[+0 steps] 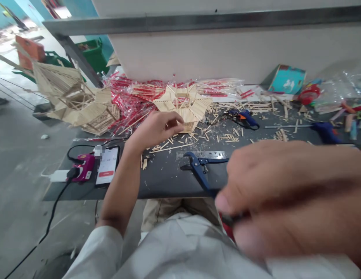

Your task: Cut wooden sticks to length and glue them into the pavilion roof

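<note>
My left hand (158, 128) reaches over the table with its fingers curled to a pinch at the front edge of a star-shaped model of thin wooden sticks (193, 114). Whatever its fingertips hold is too small or hidden to make out. Large and blurred near the camera, my right hand (287, 193) is closed around the handles of blue hand cutters (199, 174). The cutters' jaws stand apart, pointing left, over a metal ruler (216, 155). A bit of red shows below my right thumb. Short cut sticks (229, 137) lie scattered around the model.
A larger stick model (78, 100) stands at the left. Plastic-wrapped sticks (122, 93) lie behind. A phone (106, 166) and a pink power adapter (85, 166) with cables are at front left. A blue glue gun (244, 118), another blue-handled tool (325, 131) and a turquoise container (287, 79) are rightward.
</note>
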`<state>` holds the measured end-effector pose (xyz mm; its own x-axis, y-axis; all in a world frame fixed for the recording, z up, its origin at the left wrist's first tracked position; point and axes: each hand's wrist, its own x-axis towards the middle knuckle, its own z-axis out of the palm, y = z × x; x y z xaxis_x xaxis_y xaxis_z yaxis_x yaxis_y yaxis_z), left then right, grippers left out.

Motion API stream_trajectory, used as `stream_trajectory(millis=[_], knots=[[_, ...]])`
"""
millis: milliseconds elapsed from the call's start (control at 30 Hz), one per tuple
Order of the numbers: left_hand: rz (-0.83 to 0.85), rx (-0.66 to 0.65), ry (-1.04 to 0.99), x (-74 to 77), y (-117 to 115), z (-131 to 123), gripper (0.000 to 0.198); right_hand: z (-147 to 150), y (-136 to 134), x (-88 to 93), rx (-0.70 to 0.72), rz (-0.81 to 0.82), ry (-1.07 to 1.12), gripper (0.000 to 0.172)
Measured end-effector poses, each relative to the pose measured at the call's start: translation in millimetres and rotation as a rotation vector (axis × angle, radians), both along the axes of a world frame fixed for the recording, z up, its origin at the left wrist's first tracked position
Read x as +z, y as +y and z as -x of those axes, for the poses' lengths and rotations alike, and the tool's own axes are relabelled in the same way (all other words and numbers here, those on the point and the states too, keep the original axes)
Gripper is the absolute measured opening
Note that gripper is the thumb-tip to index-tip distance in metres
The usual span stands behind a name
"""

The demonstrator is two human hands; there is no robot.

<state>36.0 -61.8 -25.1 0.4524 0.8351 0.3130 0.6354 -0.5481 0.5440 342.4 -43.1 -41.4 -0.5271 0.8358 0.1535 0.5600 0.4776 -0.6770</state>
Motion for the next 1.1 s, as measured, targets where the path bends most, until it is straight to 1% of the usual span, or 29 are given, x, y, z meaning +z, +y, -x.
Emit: stream_trajectory(millis=[67,133,167,233,300,333,400,433,500,633,800,967,1033,1100], knots=[[0.053,-0.074,0.096,-13.3,-14.5,-2.9,0.023,1.6,-1.2,-5.8,0.043,0.013,0.004,0.048],[0.107,-0.141,0.245,-35.4,-24.9,-4.2,0.021,1.0,1.5,-16.1,0.105,0.032,0.005,0.045],[0.138,-0.151,0.312,-48.3,-28.4,-4.9,0.023,0.2,4.7,-23.4,0.138,0.044,-0.003,0.043],[0.17,-0.131,0.401,-74.0,-32.5,-7.3,0.032,-0.9,13.8,-41.9,0.175,0.077,-0.061,0.039],[0.175,-0.095,0.431,-94.4,-34.6,-11.7,0.036,-0.4,24.2,-62.9,0.152,0.115,-0.18,0.039],[0.18,-0.069,0.427,-101.7,-35.5,-14.3,0.037,0.4,28.7,-72.7,0.159,0.129,-0.217,0.039],[0.196,-0.022,0.407,-110.9,-37.0,-18.9,0.034,1.7,34.8,-88.1,0.176,0.137,-0.256,0.036],[0.208,-0.004,0.392,-113.6,-37.4,-20.4,0.032,1.9,36.1,-93.0,0.19,0.136,-0.261,0.033],[0.248,0.043,0.329,-117.4,-37.3,-21.0,0.029,0.6,35.6,-97.3,0.206,0.142,-0.273,0.026],[0.34,0.138,0.195,-125.9,-33.6,-16.5,0.032,-4.5,29.0,-95.5,0.231,0.188,-0.29,0.023],[0.317,0.109,0.18,-132.5,-30.6,-13.5,0.033,-3.7,25.6,-96.0,0.275,0.244,-0.293,0.022],[0.276,0.098,0.145,-128.4,-31.7,-14.0,0.024,-0.8,24.9,-91.1,0.29,0.267,-0.29,0.014],[0.235,0.112,0.146,-124.0,-32.9,-14.8,0.022,-2.6,23.7,-86.0,0.258,0.245,-0.251,0.011],[0.171,0.149,0.118,-118.5,-34.4,-15.6,0.023,-6.2,22.1,-80.8,0.202,0.197,-0.171,0.011]])
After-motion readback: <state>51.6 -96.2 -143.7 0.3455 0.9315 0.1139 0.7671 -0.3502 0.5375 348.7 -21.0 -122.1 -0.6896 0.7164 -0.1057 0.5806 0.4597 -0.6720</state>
